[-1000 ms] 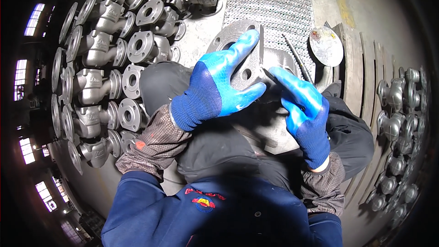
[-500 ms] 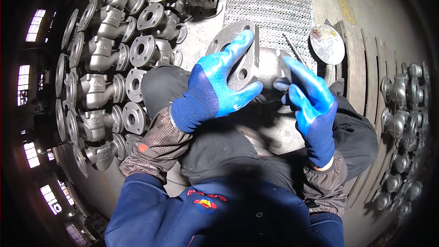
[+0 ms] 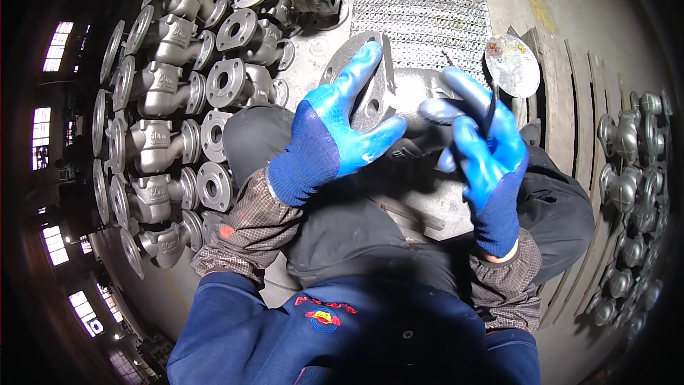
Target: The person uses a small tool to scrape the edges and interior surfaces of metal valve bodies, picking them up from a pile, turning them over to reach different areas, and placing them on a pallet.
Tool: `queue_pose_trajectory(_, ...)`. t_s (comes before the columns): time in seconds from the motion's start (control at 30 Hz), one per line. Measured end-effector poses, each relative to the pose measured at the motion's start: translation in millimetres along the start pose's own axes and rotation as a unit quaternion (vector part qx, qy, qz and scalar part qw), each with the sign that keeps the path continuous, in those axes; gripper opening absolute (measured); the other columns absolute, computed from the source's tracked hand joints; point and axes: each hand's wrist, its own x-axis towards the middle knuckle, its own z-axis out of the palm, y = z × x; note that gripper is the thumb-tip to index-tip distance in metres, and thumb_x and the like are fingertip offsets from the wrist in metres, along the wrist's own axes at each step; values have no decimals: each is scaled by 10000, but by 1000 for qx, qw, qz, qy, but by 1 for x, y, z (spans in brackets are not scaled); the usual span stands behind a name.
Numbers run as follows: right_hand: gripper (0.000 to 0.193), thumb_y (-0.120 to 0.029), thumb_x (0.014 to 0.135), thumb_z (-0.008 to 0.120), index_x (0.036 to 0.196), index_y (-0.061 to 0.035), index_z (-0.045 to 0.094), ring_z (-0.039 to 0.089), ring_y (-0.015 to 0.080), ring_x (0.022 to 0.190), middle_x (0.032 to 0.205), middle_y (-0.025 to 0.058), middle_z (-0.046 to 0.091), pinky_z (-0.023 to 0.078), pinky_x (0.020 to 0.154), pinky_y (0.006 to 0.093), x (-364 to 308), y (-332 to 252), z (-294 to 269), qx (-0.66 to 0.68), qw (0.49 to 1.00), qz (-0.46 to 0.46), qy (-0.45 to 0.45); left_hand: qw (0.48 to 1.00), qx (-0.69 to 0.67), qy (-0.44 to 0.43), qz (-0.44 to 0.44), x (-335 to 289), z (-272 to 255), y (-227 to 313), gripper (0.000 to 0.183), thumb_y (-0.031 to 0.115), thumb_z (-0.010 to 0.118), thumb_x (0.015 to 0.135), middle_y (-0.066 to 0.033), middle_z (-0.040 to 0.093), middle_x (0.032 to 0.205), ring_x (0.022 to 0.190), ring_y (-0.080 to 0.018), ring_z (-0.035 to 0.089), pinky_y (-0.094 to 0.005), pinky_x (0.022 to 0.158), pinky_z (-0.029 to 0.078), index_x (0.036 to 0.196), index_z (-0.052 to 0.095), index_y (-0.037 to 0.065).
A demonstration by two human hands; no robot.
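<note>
A grey cast-metal valve body [image 3: 415, 93] lies in front of me between my knees, its round drilled flange [image 3: 337, 64] facing left. My left hand [image 3: 342, 117], in a blue coated glove, grips that flange, with the index finger stretched along its face and the thumb near its lower edge. My right hand [image 3: 488, 146], gloved alike, is just right of the body with its fingers curled. Between them is a thin dark tool [image 3: 492, 108], its exact kind not clear. The fingers hide most of the tool and some of the body's right end.
Several similar flanged valve bodies [image 3: 162, 89] stand in rows at left. Ahead lies a metal mat of small repeated pieces [image 3: 420, 0]. A stained round disc [image 3: 513, 68] sits at right, beside wooden slats [image 3: 559, 107]. More castings [image 3: 627, 139] stand far right.
My right hand's fingers have curled in and turned, bringing the dark tool more upright. The left hand keeps its grip on the flange; the valve body has barely shifted.
</note>
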Motion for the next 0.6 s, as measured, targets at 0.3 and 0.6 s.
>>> queue_pose_trajectory(0.3,371,-160,959,567,1302,-25,529,484,30,571,914,33,645,416,525,173,-24,28,9,72,992,103,31,999,-34,-18,30,2,8,21,657,198,710,815,-261,562,1257,1149,-349,586,-379,939,480,1361,434,-41)
queue_pose_trajectory(0.6,311,-178,915,638,1153,16,591,515,44,540,794,16,581,441,450,205,-12,31,6,53,990,70,114,989,-42,37,139,4,11,28,493,65,635,823,-173,649,830,649,-301,622,-380,609,496,1281,506,-66)
